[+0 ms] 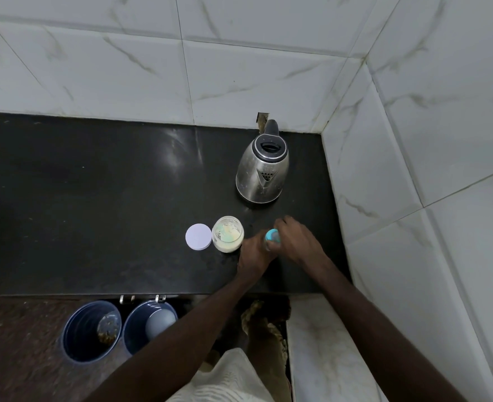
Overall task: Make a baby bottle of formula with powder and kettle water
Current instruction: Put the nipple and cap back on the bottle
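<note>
A baby bottle with a blue top point(272, 237) stands on the black counter point(109, 198), mostly hidden by my hands. My left hand point(255, 255) grips the bottle's body from the left. My right hand point(297, 242) curls around the blue top from the right. An open glass jar of pale powder point(228, 234) stands just left of my hands, its white lid point(198, 237) lying flat beside it. A steel kettle point(262, 169) with a black lid and handle stands behind, near the wall corner.
White marble-look tiled walls point(413, 140) close off the back and the right side. Below the counter's front edge stand two dark blue bins point(91, 329), one holding scraps, on a brown floor. A white ledge point(326, 358) lies at lower right.
</note>
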